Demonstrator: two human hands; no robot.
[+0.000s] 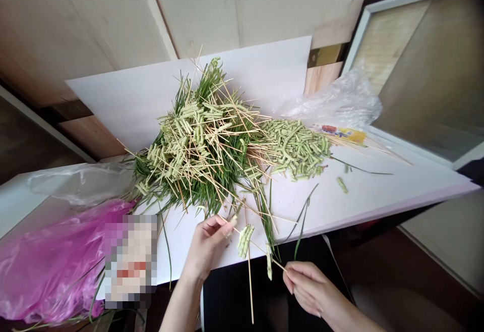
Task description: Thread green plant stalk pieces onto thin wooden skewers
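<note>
Holding a thin skewer (pixel 260 250) out over the near edge of the bench (pixel 363 206), the left hand (pixel 206 249) pinches one end and the right hand (pixel 308 286) the other, fingertips closed. Green grass pieces (pixel 245 240) sit along it. A heaped grass pile (pixel 196 145) bristling with skewers lies mid-bench, a pink plastic bag (pixel 49 266) by the left end.

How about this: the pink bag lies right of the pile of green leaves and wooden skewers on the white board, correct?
No, the head view shows the pink plastic bag left of the pile of green leaves and wooden skewers on the white board, not right.
</note>
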